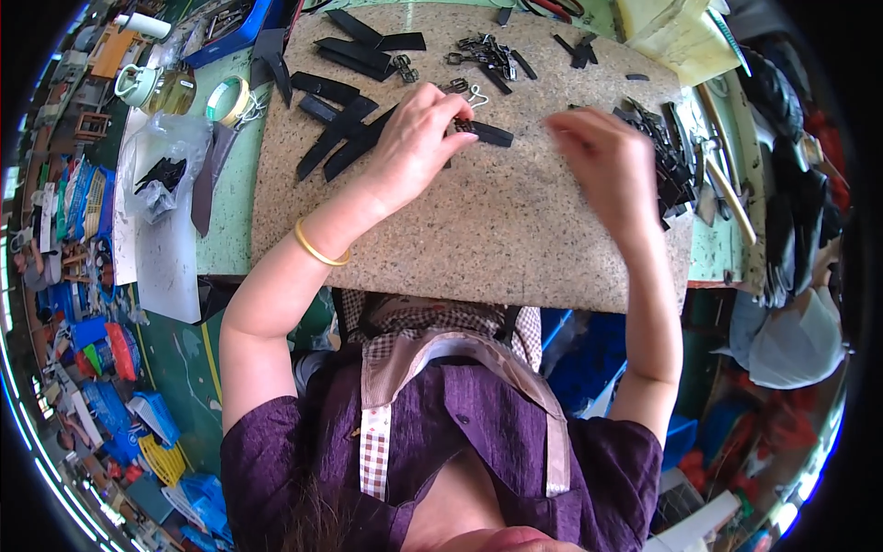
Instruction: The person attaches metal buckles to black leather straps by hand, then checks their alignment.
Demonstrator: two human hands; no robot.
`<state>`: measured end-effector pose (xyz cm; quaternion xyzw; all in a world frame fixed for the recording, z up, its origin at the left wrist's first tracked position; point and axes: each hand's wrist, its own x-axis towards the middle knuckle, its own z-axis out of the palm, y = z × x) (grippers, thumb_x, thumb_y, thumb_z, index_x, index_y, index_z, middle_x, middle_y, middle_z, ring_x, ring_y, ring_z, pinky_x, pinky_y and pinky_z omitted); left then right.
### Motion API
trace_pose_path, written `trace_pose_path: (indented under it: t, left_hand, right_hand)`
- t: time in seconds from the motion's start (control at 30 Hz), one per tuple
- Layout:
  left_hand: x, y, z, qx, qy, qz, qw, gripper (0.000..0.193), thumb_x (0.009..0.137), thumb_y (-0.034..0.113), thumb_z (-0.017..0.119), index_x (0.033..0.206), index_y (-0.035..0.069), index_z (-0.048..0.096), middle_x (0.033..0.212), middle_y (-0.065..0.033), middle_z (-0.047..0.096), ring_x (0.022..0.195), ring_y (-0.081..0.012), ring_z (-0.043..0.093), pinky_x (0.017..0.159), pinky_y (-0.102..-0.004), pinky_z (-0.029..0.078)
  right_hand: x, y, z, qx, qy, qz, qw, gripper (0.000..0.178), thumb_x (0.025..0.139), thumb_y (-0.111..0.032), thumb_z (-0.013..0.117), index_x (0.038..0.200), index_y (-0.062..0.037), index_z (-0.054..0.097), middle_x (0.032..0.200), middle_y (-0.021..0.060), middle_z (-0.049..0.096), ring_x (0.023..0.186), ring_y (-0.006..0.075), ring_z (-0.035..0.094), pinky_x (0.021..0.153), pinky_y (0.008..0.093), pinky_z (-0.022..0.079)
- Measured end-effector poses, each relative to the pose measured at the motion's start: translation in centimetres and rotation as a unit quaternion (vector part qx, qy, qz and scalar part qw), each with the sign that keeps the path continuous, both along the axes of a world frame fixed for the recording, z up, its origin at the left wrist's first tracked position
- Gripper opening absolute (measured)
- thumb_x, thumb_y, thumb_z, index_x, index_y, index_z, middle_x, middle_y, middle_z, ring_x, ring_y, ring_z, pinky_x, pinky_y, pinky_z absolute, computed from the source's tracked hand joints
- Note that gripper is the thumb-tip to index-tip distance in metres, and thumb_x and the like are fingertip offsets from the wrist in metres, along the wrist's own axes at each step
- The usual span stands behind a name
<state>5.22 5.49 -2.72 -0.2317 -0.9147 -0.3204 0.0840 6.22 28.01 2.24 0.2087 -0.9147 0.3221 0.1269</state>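
Note:
My left hand (421, 138), with a gold bangle on its wrist, is closed in a pinch over the middle of the speckled board (441, 230). Between thumb and fingers it grips a short black strap (492, 135) with a small dark metal piece at its near end, partly hidden by the fingers. Raised over the right side is my right hand (607, 166), its fingers curled and smeared by motion; whether it holds anything is hidden. Beside it lies a pile of black strap pieces with metal buckles (676, 170). Longer black strips (342, 133) lie left of my left hand.
Metal buckles (487, 55) lie loose at the board's far side, near a bent white wire (477, 95). To the left are a tape roll (228, 99), a jug (166, 90) and a plastic bag (167, 166). A wooden-handled hammer (731, 198) rests at the right.

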Motion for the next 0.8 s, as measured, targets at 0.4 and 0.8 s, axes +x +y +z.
trace_pose_path:
  t: [0.4,0.8]
  left_hand:
    - [4.3,-7.6,2.2,0.562,-0.455,-0.105,0.682,0.015,0.090,0.013,0.060,0.102,0.005,0.056,0.089,-0.0052,0.061,0.081,-0.0150,0.063,0.076,-0.0296,0.054]
    - [7.7,-5.4,3.5,0.453,-0.272,0.026,0.849,0.010,0.087,0.003,0.061,0.096,-0.001,0.063,0.099,-0.0088,0.066,0.087,-0.0108,0.061,0.081,-0.0212,0.049]
  right_hand:
    - [-4.1,-3.9,-2.6,0.131,-0.113,0.080,0.982,0.010,0.076,-0.008,0.065,0.086,-0.0079,0.067,0.082,0.0098,0.069,0.075,0.0268,0.067,0.069,0.0364,0.053]
    - [6.7,-7.6,-0.3,-0.396,-0.123,0.156,0.897,0.011,0.079,0.006,0.066,0.088,0.0034,0.062,0.096,0.0155,0.067,0.084,0.0179,0.067,0.068,0.0255,0.057]
